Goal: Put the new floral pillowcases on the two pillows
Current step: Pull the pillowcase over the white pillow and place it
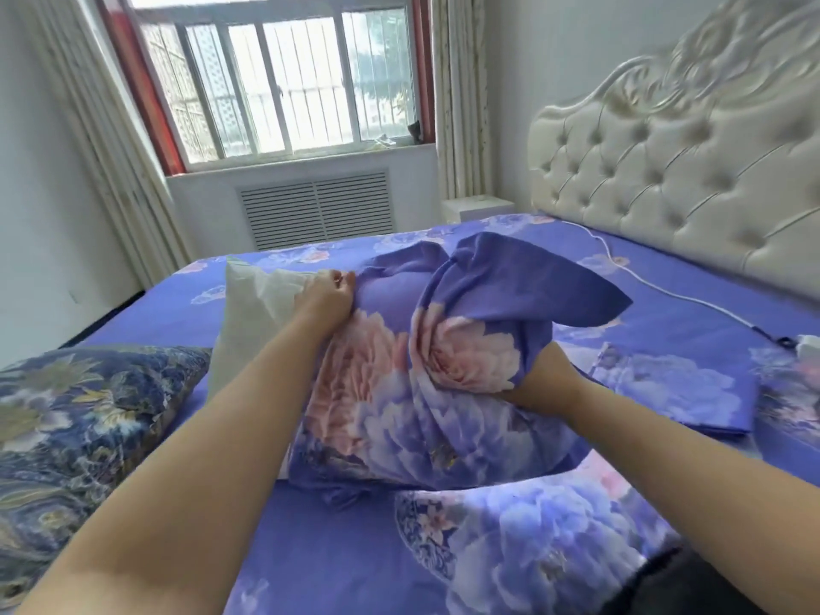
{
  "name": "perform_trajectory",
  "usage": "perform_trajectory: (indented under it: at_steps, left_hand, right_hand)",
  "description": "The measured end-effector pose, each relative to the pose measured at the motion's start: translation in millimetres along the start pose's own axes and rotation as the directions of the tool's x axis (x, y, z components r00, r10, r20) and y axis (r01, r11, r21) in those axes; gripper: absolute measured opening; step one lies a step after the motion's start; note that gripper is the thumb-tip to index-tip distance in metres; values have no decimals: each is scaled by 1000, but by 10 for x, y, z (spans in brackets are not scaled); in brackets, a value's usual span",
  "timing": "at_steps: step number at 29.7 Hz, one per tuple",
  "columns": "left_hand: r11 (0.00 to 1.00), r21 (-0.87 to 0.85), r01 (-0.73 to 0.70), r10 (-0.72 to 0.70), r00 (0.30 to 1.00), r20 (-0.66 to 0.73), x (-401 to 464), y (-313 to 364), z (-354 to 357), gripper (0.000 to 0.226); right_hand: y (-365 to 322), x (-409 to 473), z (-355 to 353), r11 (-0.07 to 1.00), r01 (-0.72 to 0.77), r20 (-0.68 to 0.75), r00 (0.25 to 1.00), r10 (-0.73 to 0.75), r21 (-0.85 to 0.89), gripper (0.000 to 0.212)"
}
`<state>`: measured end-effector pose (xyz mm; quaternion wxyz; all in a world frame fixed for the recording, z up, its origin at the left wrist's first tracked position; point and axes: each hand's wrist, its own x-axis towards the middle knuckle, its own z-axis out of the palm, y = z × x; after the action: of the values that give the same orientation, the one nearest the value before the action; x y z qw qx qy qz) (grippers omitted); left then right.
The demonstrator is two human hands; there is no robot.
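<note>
A white pillow lies on the bed, its near part inside a purple floral pillowcase with pink peonies. My left hand grips the case's open edge where it meets the bare pillow. My right hand grips bunched case fabric on the right side, its fingers partly hidden under the cloth. A loose flap of the case stands up behind. A second pillow in a dark blue patterned cover lies at the left. A folded floral pillowcase lies flat at the right.
The bed carries a matching purple floral sheet. A tufted cream headboard stands at the right. A white cable runs across the sheet to a white device at the right edge. Window and radiator grille lie beyond the bed.
</note>
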<state>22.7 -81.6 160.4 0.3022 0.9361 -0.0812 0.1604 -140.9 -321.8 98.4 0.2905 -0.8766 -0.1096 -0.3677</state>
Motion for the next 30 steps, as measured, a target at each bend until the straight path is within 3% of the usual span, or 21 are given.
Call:
perform_trajectory:
  at_steps: [2, 4, 7, 9, 13, 16, 19, 23, 26, 28, 30]
  left_hand:
    - [997, 60, 38, -43, 995, 90, 33, 62, -68, 42]
    - [993, 115, 23, -33, 996, 87, 20, 94, -104, 45]
    - [989, 144, -29, 43, 994, -96, -62, 79, -173, 34]
    - [989, 146, -16, 45, 978, -203, -119, -88, -291, 30]
    - [966, 93, 242, -205, 933, -297, -211, -931, -659, 31]
    - [926, 53, 374, -348, 898, -271, -358, -1346, -653, 26]
    - [935, -10, 355, -342, 893, -292, -466, -1332, -468, 27]
    - [928, -160, 336, -358, 923, -142, -386, -1210, -379, 43]
    - [813, -355, 461, -460, 883, 93, -423, -1249, -107, 83]
    - [734, -438, 519, -420, 854, 307, -649, -1069, 136, 65]
    - [851, -345, 395, -282, 899, 335, -784, -993, 399, 36]
  right_hand:
    - [-51, 24, -52, 1000, 5, 47, 999, -6, 22, 64]
    - [-24, 0, -51, 999, -36, 100, 994, 33, 26, 69]
    - [63, -33, 8, 988, -90, 207, 972, 114, -123, 89]
    - [133, -47, -11, 963, -259, 177, 947, 269, -76, 81]
    - [498, -276, -127, 794, -553, 98, 831, 548, 253, 53]
    - [623, -423, -56, 725, -649, 163, 761, 628, 232, 45]
    - [701, -375, 56, 714, -655, 160, 755, 636, 248, 54]
    - [758, -352, 58, 712, -665, 157, 746, 647, 227, 43]
    - [727, -338, 115, 736, -646, 144, 763, 630, 203, 45]
    - [682, -313, 169, 726, -655, 139, 755, 641, 211, 41]
    - [678, -308, 187, 725, -651, 132, 757, 639, 226, 37]
